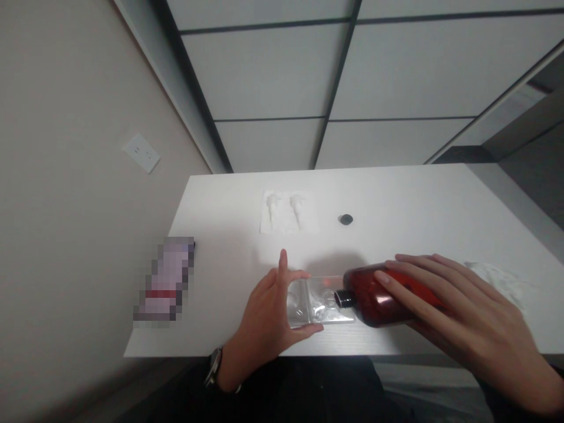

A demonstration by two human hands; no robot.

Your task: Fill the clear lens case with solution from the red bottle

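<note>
My right hand (462, 320) is wrapped over a dark red bottle (374, 299), tipped on its side with its open black neck pointing left. The neck reaches into a small clear plastic container (317, 302) that lies on the white table (396, 205) near the front edge. My left hand (273, 311) grips the container's left end between thumb and fingers, the index finger raised. A watch sits on my left wrist.
At the back of the table lies a white sheet (288, 211) with two white pump heads on it, and a small black cap (346, 220) to its right. Crumpled clear wrapping (497, 279) lies at the right. A blurred-out object (165, 282) sits at the left edge beside the wall.
</note>
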